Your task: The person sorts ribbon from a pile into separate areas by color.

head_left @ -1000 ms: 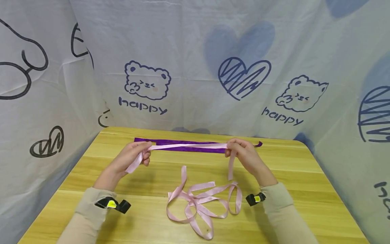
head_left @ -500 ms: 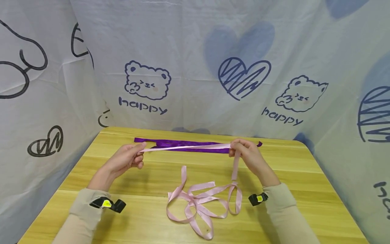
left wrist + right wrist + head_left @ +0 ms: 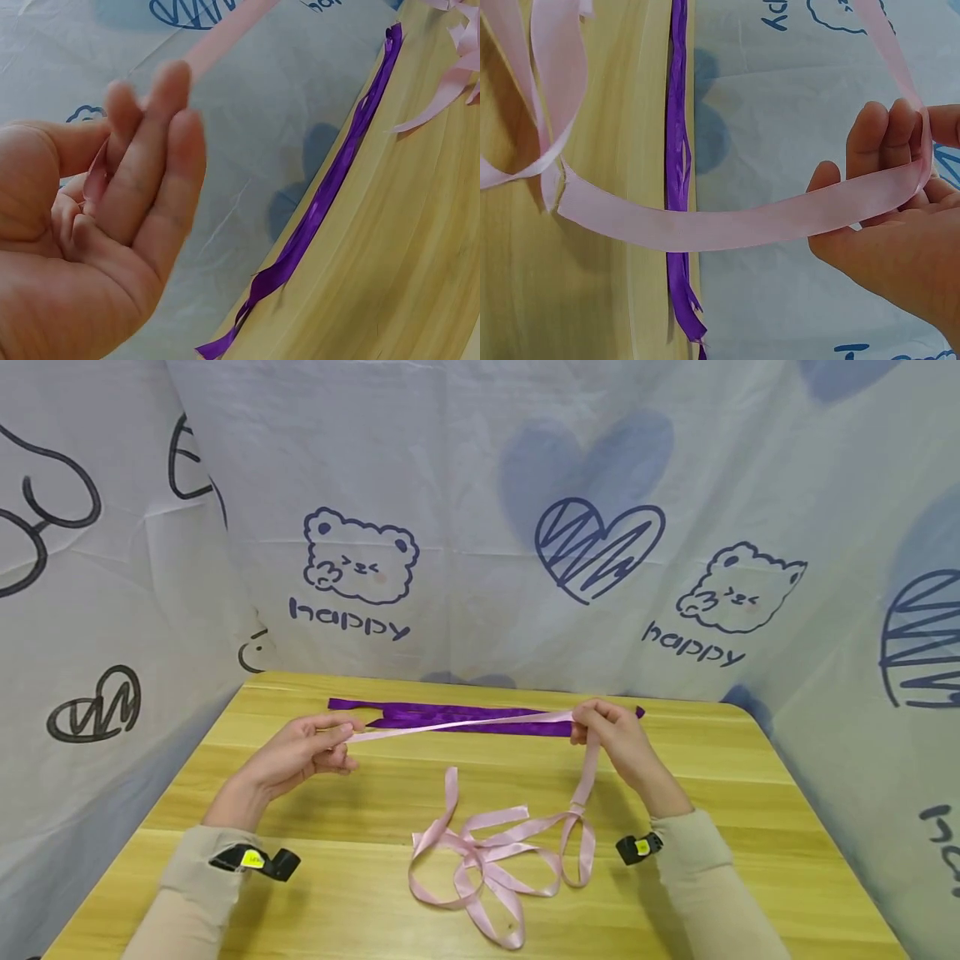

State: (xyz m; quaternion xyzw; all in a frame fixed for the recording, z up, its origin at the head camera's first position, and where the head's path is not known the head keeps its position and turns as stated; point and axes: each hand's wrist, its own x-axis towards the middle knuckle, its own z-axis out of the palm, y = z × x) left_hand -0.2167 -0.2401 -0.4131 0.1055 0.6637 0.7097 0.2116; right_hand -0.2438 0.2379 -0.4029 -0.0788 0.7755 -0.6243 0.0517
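A pink satin ribbon (image 3: pixel 457 724) stretches between the two hands above the table. My left hand (image 3: pixel 300 752) pinches it near one end; in the left wrist view, a bit of pink shows between thumb and fingers. With thumb and fingers my right hand (image 3: pixel 618 735) grips the other part, and a loose tail (image 3: pixel 742 221) hangs from it toward the table. Below the hands lies a tangle of pink ribbon (image 3: pixel 498 897) in loose loops. Behind the stretched piece, purple ribbon strips (image 3: pixel 330 187) lie lengthwise along the far table edge.
The wooden table (image 3: pixel 360 893) stands against a pale curtain (image 3: pixel 465 468) printed with bears and hearts, which also hangs at both sides. Black wrist cameras (image 3: pixel 258 862) are strapped over both sleeves.
The left hand has moved left and slightly nearer, the right hand a little right. The ribbon span between them has grown longer, and the tail hanging from the left hand is no longer seen.
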